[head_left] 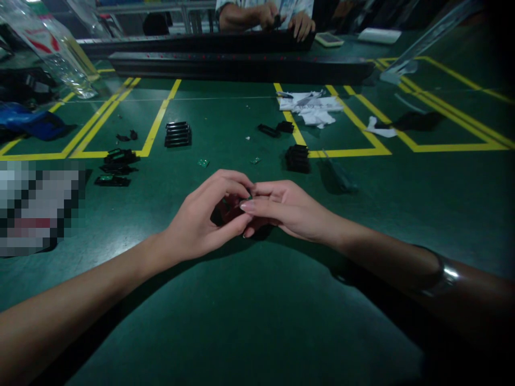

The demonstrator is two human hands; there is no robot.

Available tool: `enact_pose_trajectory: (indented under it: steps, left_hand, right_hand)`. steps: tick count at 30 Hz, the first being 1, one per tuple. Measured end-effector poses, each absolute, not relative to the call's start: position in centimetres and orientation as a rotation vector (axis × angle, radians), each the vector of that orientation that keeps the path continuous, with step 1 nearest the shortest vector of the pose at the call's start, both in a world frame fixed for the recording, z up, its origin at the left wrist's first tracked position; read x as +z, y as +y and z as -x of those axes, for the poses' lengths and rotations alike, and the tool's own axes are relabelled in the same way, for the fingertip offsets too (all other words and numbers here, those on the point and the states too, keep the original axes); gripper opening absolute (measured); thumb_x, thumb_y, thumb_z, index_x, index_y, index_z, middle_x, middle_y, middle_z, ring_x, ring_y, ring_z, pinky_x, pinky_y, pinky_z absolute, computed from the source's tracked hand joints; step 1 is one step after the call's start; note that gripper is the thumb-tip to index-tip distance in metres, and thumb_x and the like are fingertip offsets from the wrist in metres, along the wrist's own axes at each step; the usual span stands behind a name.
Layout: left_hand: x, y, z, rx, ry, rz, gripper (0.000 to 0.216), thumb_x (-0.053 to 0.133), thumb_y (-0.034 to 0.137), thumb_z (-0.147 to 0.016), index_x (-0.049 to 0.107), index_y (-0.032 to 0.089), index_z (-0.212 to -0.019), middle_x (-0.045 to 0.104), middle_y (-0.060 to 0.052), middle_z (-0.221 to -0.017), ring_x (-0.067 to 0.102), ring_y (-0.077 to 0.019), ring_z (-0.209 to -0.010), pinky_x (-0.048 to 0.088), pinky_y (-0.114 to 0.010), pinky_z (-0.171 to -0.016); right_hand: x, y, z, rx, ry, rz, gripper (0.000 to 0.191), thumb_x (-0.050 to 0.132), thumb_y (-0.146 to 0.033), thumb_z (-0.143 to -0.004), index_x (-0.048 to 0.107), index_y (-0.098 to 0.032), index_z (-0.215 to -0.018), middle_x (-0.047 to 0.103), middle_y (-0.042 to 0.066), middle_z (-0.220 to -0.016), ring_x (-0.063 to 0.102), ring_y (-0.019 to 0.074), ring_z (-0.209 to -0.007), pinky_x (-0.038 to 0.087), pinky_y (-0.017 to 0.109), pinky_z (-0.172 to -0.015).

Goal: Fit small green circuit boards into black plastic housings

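Over the middle of the green table, my left hand [203,214] and my right hand [292,206] meet at the fingertips. Pinched between them is a small green circuit board [249,197], mostly covered by the fingers. Both hands are closed on it. Just beyond lie two more little green boards, one to the left [203,162] and one nearer the middle [255,160]. A row of black plastic housings [177,134] sits farther left, and a black stack [297,158] stands beyond my right hand. More black housings [116,163], one with green inside, lie at left.
Long black bars [241,68] cross the far side, where another person's hands [301,26] rest. A plastic bottle [60,51] stands at the far left near a blue item [32,120]. Torn white paper [311,107] and a clear strip [338,171] lie to the right.
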State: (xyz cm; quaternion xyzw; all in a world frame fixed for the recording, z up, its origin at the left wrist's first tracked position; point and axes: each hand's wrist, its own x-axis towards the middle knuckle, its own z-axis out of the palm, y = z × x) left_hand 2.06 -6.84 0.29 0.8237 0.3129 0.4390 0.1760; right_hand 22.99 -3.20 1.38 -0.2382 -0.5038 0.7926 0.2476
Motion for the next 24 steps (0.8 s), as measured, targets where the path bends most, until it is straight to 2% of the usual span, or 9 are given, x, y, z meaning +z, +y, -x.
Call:
enact_pose_trajectory:
  steps: [4, 7, 10, 14, 18, 24]
  left_hand:
    - [0.47, -6.65, -2.10, 1.153, 0.905, -2.130, 0.063, 0.085, 0.030, -0.084, 0.054, 0.023, -0.139, 0.067, -0.013, -0.131, 0.072, -0.0230, -0.107, 0.062, -0.031, -0.079]
    - [0.85, -6.51, -2.15, 0.963, 0.896, -2.084, 0.050, 0.078, 0.033, -0.091, 0.059, 0.021, -0.136, 0.075, -0.006, -0.107, 0.074, -0.0161, -0.082, 0.060, -0.026, -0.070]
    - [1.10, -6.45, -2.16, 0.857, 0.856, -2.069, 0.040, 0.071, 0.031, -0.097, 0.061, 0.020, -0.134, 0.075, 0.000, -0.087, 0.070, -0.0118, -0.067, 0.056, -0.022, -0.065]
    - [1.02, -6.40, -2.03, 0.830, 0.794, -2.079, 0.045, 0.068, 0.031, -0.099, 0.055, 0.021, -0.142, 0.075, 0.001, -0.084, 0.069, -0.0112, -0.066, 0.054, -0.020, -0.063]
    - [0.97, -6.35, -1.89, 0.834, 0.767, -2.110, 0.049, 0.067, 0.029, -0.100, 0.052, 0.023, -0.147, 0.074, 0.001, -0.085, 0.069, -0.0117, -0.067, 0.053, -0.021, -0.062]
    - [1.05, -6.35, -1.94, 0.841, 0.747, -2.102, 0.048, 0.066, 0.029, -0.101, 0.053, 0.024, -0.147, 0.074, 0.000, -0.086, 0.069, -0.0120, -0.067, 0.054, -0.021, -0.061]
  right_hand:
    - [1.47, -3.50, -22.85, 2.039, -1.465, 0.640, 0.017, 0.082, -0.028, -0.089, 0.077, -0.015, -0.099, 0.076, 0.001, -0.087, 0.075, 0.0137, -0.078, 0.064, 0.026, -0.075]
    - [1.54, -3.80, -22.71, 1.999, -1.497, 0.602, 0.016, 0.081, -0.023, -0.090, 0.077, -0.015, -0.103, 0.075, 0.000, -0.087, 0.074, 0.0125, -0.078, 0.064, 0.024, -0.074]
    - [1.42, -3.97, -22.69, 2.025, -1.479, 0.585, 0.017, 0.079, -0.023, -0.091, 0.076, -0.015, -0.106, 0.076, 0.001, -0.088, 0.074, 0.0120, -0.076, 0.064, 0.023, -0.070]
    - [1.23, -4.01, -22.83, 2.035, -1.498, 0.585, 0.013, 0.076, -0.024, -0.093, 0.075, -0.015, -0.103, 0.077, 0.001, -0.087, 0.076, 0.0127, -0.077, 0.064, 0.023, -0.070]
    - [1.27, -3.99, -22.85, 2.005, -1.520, 0.623, 0.014, 0.080, -0.027, -0.090, 0.074, -0.014, -0.094, 0.075, 0.001, -0.081, 0.075, 0.0136, -0.074, 0.064, 0.024, -0.068]
    - [1.40, -3.98, -22.83, 1.986, -1.546, 0.629, 0.017, 0.081, -0.029, -0.089, 0.074, -0.014, -0.092, 0.075, 0.002, -0.081, 0.076, 0.0148, -0.076, 0.065, 0.026, -0.069]
